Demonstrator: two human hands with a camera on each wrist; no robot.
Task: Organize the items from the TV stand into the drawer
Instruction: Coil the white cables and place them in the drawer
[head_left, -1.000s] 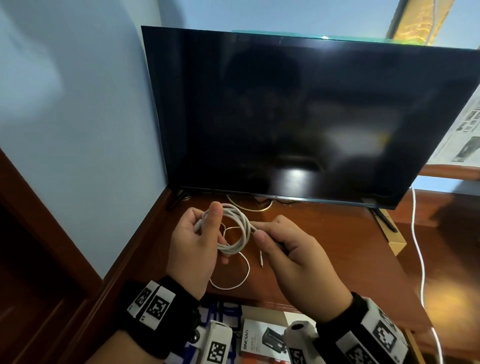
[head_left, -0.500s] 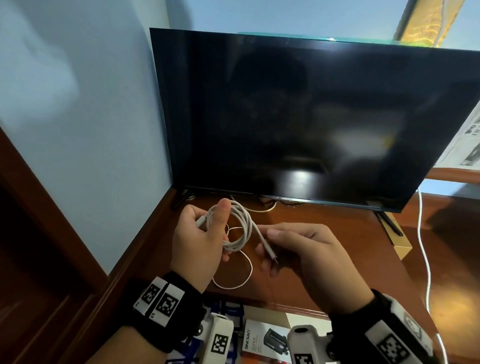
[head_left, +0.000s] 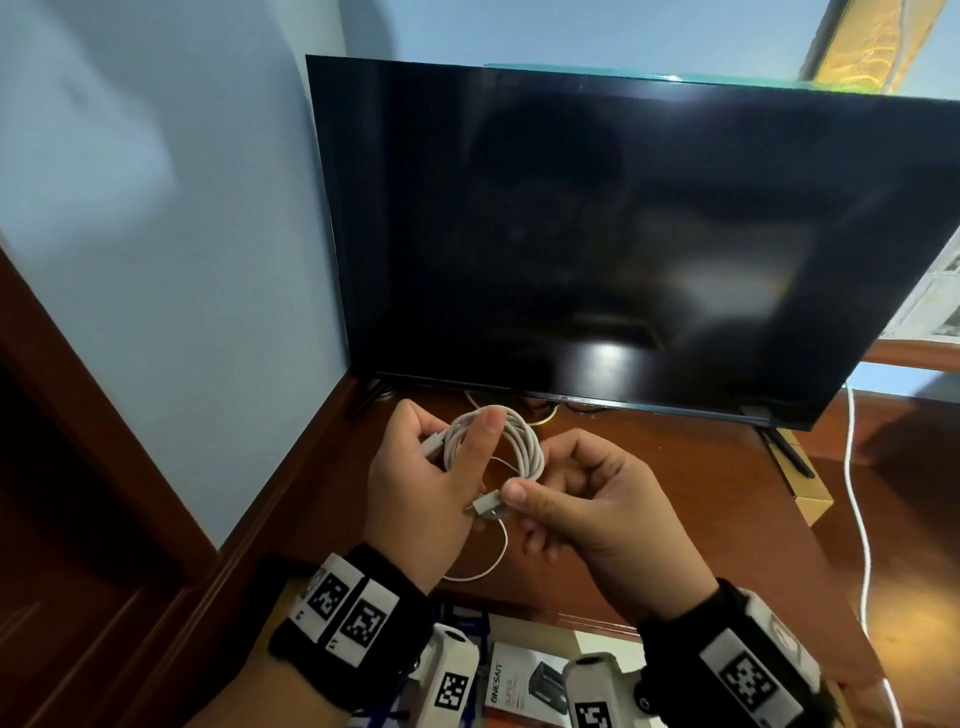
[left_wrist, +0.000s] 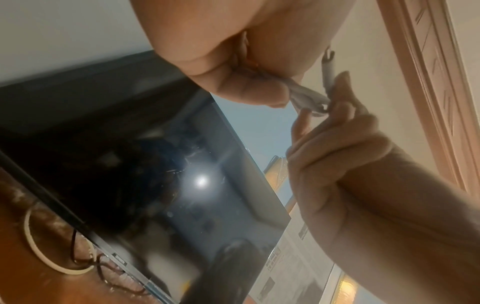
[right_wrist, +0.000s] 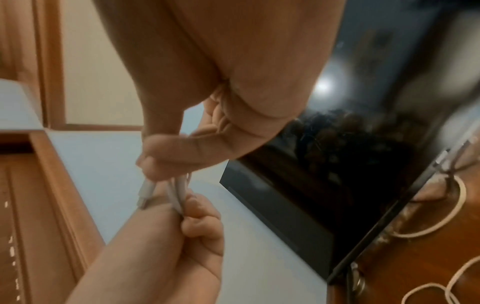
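Observation:
A white cable is wound into a coil above the brown wooden TV stand. My left hand grips the coil, thumb laid across its loops. My right hand pinches the cable's white plug end between thumb and forefinger, close beside the left palm. A thin loose loop hangs down below both hands. In the right wrist view the cable runs between the two hands' fingertips. In the left wrist view the plug sticks up by my right hand's fingers. The open drawer shows under my wrists.
A large black TV stands at the back of the stand, a blue wall on the left. Another white cable trails down on the right. A cardboard box sits by the TV's right foot. A printed box lies in the drawer.
My right hand has drawn the cable's end in toward the left palm and now pinches the plug there. The coil in my left hand has gained loops.

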